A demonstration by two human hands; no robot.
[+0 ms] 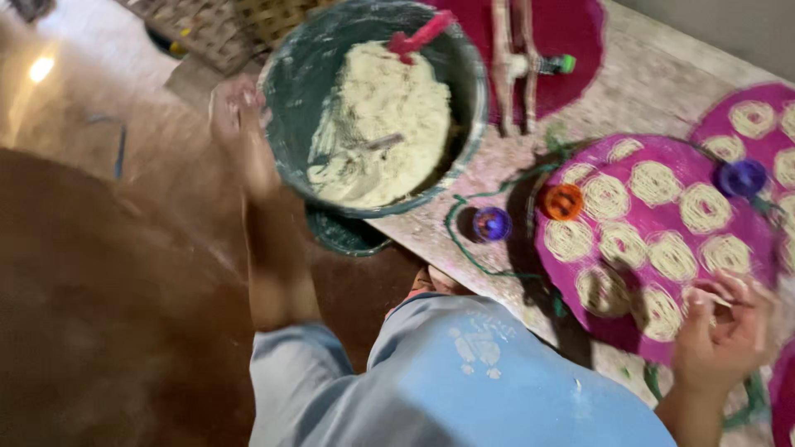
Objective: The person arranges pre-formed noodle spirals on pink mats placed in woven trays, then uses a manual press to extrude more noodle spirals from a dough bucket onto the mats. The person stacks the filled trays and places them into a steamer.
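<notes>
My left hand (236,112) is blurred, raised beside the left rim of a large green bucket (291,74) full of pale dough (381,124). A red-handled scoop (421,37) sticks out of the dough. My right hand (722,331) hovers at the lower right edge of a round magenta mat (633,327) covered with several pale coiled dough spirals (654,184); its fingers are curled, pinching what looks like a bit of dough. My light blue trouser leg (464,381) fills the bottom middle.
An orange round cap (564,201), a purple cap (492,223) and another purple cap (742,177) lie on or by the mat. More magenta mats (749,99) lie right and behind. A wooden press (513,58) sits behind the bucket. Woven baskets (207,29) stand at top left.
</notes>
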